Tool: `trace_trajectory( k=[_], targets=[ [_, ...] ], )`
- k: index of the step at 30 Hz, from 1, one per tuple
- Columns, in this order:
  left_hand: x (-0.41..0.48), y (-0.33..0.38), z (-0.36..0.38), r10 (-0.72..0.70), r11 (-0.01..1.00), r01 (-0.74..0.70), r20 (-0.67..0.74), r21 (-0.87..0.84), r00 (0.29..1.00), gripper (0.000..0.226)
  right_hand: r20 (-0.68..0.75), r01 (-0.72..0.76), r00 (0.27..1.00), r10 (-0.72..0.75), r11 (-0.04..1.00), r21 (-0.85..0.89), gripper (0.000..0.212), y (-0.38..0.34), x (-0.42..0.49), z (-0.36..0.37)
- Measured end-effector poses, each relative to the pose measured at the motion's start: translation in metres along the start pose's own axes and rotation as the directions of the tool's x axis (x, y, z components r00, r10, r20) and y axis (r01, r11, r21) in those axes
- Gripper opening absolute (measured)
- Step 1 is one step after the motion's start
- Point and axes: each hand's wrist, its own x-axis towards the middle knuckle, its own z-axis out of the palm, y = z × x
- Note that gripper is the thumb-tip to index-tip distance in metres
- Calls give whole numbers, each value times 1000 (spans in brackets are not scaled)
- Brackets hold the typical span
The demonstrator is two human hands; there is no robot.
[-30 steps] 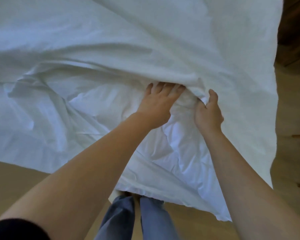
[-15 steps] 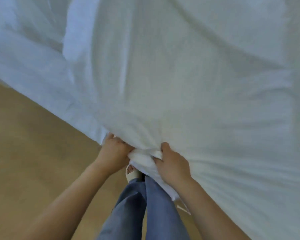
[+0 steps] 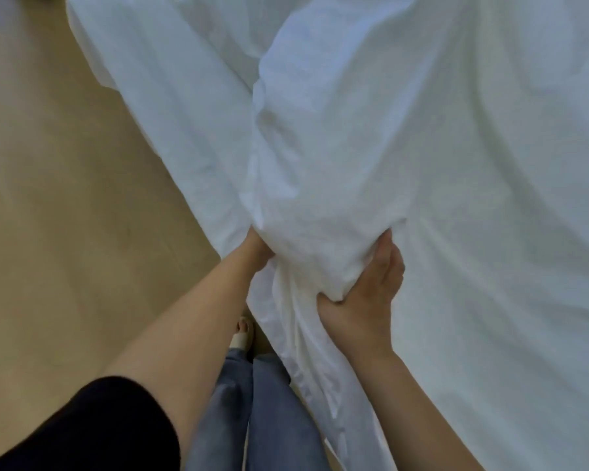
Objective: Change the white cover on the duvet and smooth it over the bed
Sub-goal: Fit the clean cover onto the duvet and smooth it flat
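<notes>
The white duvet cover [image 3: 439,147] fills the upper and right part of the view, draped over the bed with long folds. A bunched, stuffed corner of the white cover [image 3: 306,239] sits in front of me. My right hand [image 3: 364,297] grips this bunch from below and the right, thumb and fingers curled into the cloth. My left hand [image 3: 257,248] reaches into the fabric at the bunch's left side; only the wrist and the heel of the hand show, the fingers are hidden under the cloth.
Light wooden floor [image 3: 65,215] lies to the left of the bed. My legs in blue jeans [image 3: 252,402] and one foot in a pale slipper [image 3: 242,334] stand close to the hanging edge of the cover.
The cover has dropped from a raised, spread sheet onto the bed. My hands have moved up and apart, and now hold a bulkier bunch of cloth between them.
</notes>
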Motion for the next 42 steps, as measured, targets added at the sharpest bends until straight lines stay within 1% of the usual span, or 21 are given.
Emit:
trace_trajectory(
  k=[2,4,6,7,9,11,13,14,15,17,19,21,23,25,28,30,31,33,36,39,42],
  targets=[
    [-9,6,-10,148,971,-155,53,181,988,15,-37,119,992,-119,993,-19,104,-12,10,-5],
    [-14,1,-26,295,920,-313,109,236,949,19,-42,189,980,-192,979,-78,111,-23,27,-7],
    [-24,-4,-40,386,876,-403,115,264,915,31,-16,219,974,-225,962,-161,108,-31,45,-7],
    [-29,-6,-46,404,858,-415,99,304,909,36,26,224,974,-223,958,-178,101,-31,51,-4],
    [-32,-13,-50,423,824,-410,57,390,904,35,157,204,972,-178,964,-170,74,-26,57,3],
    [-27,-19,-51,376,836,-367,61,407,925,35,290,166,952,-97,961,-221,58,-18,61,9],
    [-15,-14,-53,267,880,-289,110,378,957,31,418,204,907,-52,923,-326,55,-14,72,15],
    [-6,-6,-57,250,886,-279,126,371,960,28,459,225,888,-38,906,-360,56,-18,80,19],
    [4,8,-63,269,883,-296,125,365,955,25,467,228,884,-23,893,-389,60,-24,88,23],
    [28,44,-78,329,873,-330,64,358,942,24,367,214,928,-62,895,-392,67,-46,101,30],
    [55,90,-93,319,899,-307,14,312,948,21,145,246,967,-208,908,-338,68,-68,112,40],
    [86,142,-104,278,932,-275,19,238,960,35,-52,274,951,-306,906,-322,66,-93,133,52],
    [120,194,-111,235,953,-237,35,191,971,54,-132,250,939,-318,894,-372,60,-119,168,68],
    [153,245,-116,192,975,-195,37,105,981,65,-173,195,942,-289,887,-419,59,-143,206,85],
    [188,307,-118,106,975,-94,48,-200,993,59,-180,79,969,-172,896,-436,66,-176,262,107],
    [202,335,-114,68,926,-44,52,-375,996,48,-147,47,981,-129,885,-463,67,-193,292,119],
    [208,345,-111,54,893,-19,66,-449,996,47,-131,65,981,-145,874,-481,66,-200,305,124],
    [216,362,-106,7,857,51,111,-513,994,48,-107,99,978,-182,844,-527,62,-209,327,133],
    [218,382,-97,-28,863,106,162,-494,986,42,-102,91,977,-187,800,-593,56,-218,348,146],
    [202,403,-104,96,867,-10,148,-499,984,26,-45,81,988,-145,752,-654,73,-228,358,154],
    [175,432,-161,341,811,-204,161,-548,926,31,8,73,996,-92,731,-679,99,-252,367,155]
  ],
)
